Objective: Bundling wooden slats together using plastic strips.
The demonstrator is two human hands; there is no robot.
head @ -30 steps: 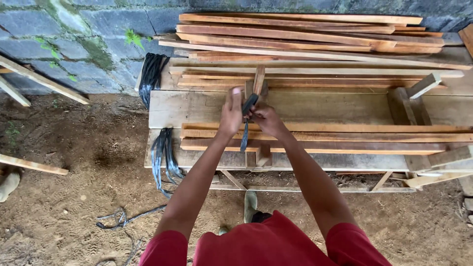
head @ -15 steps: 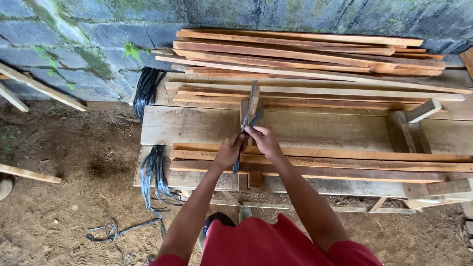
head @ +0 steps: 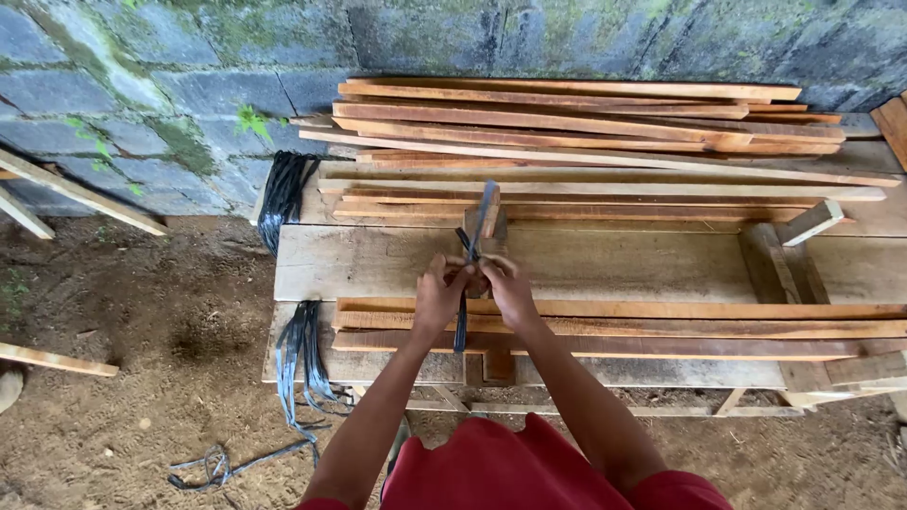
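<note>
My left hand (head: pixel 440 295) and my right hand (head: pixel 508 288) meet over the middle of a wooden workbench (head: pixel 605 264). Both grip a dark plastic strap (head: pixel 463 326) that runs up over a short upright wood block (head: pixel 487 219) and hangs down below my hands. Under my hands lie several long thin wooden slats (head: pixel 661 326) along the bench's near side. The strap's knot or crossing is hidden by my fingers.
More long slats (head: pixel 586 123) are stacked at the back against a mossy block wall (head: pixel 170 85). Bundles of dark straps (head: pixel 285 194) hang off the bench's left end, with loose straps (head: pixel 227 465) on the dirt floor. Planks (head: pixel 80 194) lean at the left.
The view has shifted, so the bench sits higher and closer. My hands have come nearer to me along the strap, staying together on it.
</note>
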